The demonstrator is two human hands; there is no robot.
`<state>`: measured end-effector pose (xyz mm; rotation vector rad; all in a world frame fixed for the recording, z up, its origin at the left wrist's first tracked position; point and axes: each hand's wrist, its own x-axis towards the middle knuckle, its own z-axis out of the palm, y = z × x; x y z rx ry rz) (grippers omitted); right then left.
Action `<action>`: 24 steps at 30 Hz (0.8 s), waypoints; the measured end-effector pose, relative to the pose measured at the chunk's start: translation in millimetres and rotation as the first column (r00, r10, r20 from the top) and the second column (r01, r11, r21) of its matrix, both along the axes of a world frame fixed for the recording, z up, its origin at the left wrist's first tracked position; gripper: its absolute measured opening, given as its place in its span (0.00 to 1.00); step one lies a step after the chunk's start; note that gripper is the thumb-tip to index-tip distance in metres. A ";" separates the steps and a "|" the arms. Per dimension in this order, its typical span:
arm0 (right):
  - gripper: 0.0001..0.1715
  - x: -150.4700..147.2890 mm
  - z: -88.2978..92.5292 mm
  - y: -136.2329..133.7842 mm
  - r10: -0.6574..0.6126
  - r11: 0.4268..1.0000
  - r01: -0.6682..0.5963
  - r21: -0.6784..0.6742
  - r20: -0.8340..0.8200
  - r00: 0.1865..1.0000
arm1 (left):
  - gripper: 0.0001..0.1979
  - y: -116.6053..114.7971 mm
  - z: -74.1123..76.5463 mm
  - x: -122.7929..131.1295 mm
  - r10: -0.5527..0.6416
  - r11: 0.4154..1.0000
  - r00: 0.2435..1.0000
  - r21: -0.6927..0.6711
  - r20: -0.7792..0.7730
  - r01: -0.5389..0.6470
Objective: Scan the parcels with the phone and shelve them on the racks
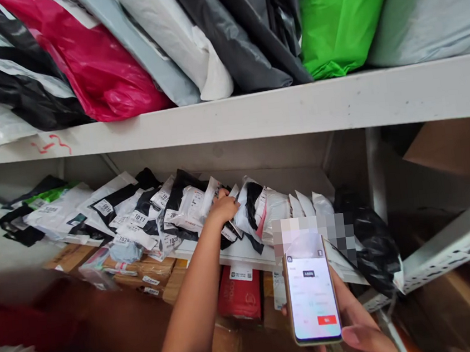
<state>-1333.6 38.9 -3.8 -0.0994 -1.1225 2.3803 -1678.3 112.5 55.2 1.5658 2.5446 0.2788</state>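
Observation:
My left hand point(224, 207) reaches into the row of mailing bags on the lower shelf. Its fingers are curled at the top edge of a white parcel bag point(210, 194), with the fingertips partly hidden among the bags. In my right hand point(362, 325) is a smartphone point(312, 296), held upright with its lit screen towards me. A pale page with a small dark pop-up and a red button shows on it; the text is too small to read. Beside my left hand stand white and black bags with number labels point(140, 218), and a clear-white bag point(278, 210) to the right.
Above runs a white shelf edge point(253, 112) carrying large bags, among them a red one point(97, 61) and a green one point(344, 19). Below the lower shelf are cardboard boxes point(154, 268) and a red box point(239, 292). A black bag point(369, 237) bulges by the right-hand rack post.

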 end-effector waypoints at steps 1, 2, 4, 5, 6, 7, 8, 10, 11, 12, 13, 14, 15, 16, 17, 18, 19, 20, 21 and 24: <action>0.72 0.6 1.9 -0.6 -0.016 1.000 0.016 0.001 -0.010 1.000 | 0.17 2.3 -1.8 -1.5 0.008 1.000 1.000 0.005 0.005 -0.008; 0.72 0.7 3.2 -1.6 -0.027 1.000 0.026 -0.003 -0.021 0.999 | 0.14 4.7 -3.5 -2.5 0.020 1.000 1.000 0.011 0.006 -0.020; 0.72 0.2 5.1 -4.4 -0.045 0.999 0.044 -0.023 -0.040 0.998 | 0.11 8.7 -6.5 -2.0 0.062 0.997 0.998 0.043 -0.005 -0.061; 0.73 -0.1 5.9 -5.7 -0.046 0.998 0.044 -0.033 -0.045 0.998 | 0.10 9.4 -8.1 -0.1 0.084 0.994 0.996 0.070 -0.019 -0.082; 0.73 -0.1 6.5 -6.8 -0.044 0.998 0.042 -0.045 -0.047 0.998 | 0.11 8.6 -9.9 2.8 0.099 0.990 0.994 0.105 -0.037 -0.094; 0.72 0.3 6.8 -7.5 -0.047 0.998 0.044 -0.055 -0.051 0.998 | 0.11 6.3 -12.0 6.3 0.104 0.985 0.993 0.147 -0.057 -0.094; 0.72 1.2 6.8 -7.8 -0.051 0.997 0.047 -0.064 -0.054 0.997 | 0.11 2.5 -14.5 10.1 0.099 0.978 0.992 0.193 -0.079 -0.083; 0.72 4.3 5.5 -7.6 -0.060 0.995 0.055 -0.078 -0.056 0.997 | 0.11 -8.4 -20.6 17.1 0.081 0.957 0.989 0.287 -0.120 -0.043; 0.72 6.2 4.4 -7.2 -0.072 0.994 0.067 -0.084 -0.056 0.996 | 0.12 -14.5 -23.9 19.9 0.078 0.943 0.987 0.332 -0.138 -0.028; 0.72 8.2 3.0 -6.7 -0.083 0.993 0.078 -0.085 -0.057 0.995 | 0.12 -20.4 -27.1 22.0 0.085 0.927 0.985 0.373 -0.153 -0.022; 0.71 10.1 1.6 -6.3 -0.093 0.993 0.088 -0.085 -0.059 0.994 | 0.13 -25.7 -30.0 23.6 0.098 0.913 0.982 0.408 -0.164 -0.023; 0.70 11.8 0.4 -5.9 -0.104 0.992 0.099 -0.084 -0.060 0.993 | 0.14 -30.3 -32.6 24.9 0.117 0.900 0.978 0.436 -0.171 -0.032; 0.69 13.1 -0.5 -5.8 -0.118 0.990 0.113 -0.083 -0.059 0.991 | 0.15 -34.0 -34.6 26.2 0.142 0.889 0.975 0.456 -0.174 -0.048; 0.68 14.0 -1.0 -6.0 -0.131 0.989 0.127 -0.080 -0.055 0.990 | 0.15 -36.9 -36.0 27.7 0.170 0.881 0.970 0.467 -0.174 -0.070; 0.68 14.7 -1.1 -6.3 -0.141 0.987 0.137 -0.078 -0.050 0.989 | 0.16 -39.2 -36.7 29.6 0.200 0.876 0.964 0.472 -0.175 -0.096; 0.68 15.0 -0.9 -6.8 -0.147 0.987 0.144 -0.076 -0.043 0.988 | 0.16 -40.9 -36.7 31.9 0.226 0.874 0.957 0.470 -0.179 -0.119; 0.68 15.1 -0.4 -7.3 -0.147 0.987 0.144 -0.072 -0.035 0.989 | 0.15 -42.1 -36.1 34.4 0.243 0.876 0.952 0.464 -0.187 -0.133; 0.68 15.1 0.2 -7.9 -0.138 0.989 0.136 -0.065 -0.026 0.990 | 0.15 -42.9 -34.8 37.0 0.242 0.882 0.949 0.453 -0.200 -0.129; 0.68 15.0 0.7 -8.3 -0.127 0.990 0.126 -0.057 -0.016 0.992 | 0.16 -43.3 -33.1 39.2 0.216 0.894 0.952 0.436 -0.217 -0.104; 0.70 14.1 1.4 -9.6 -0.106 0.993 0.106 -0.046 0.009 0.994 | 0.16 -42.9 -26.1 41.5 0.070 0.938 0.967 0.346 -0.243 0.019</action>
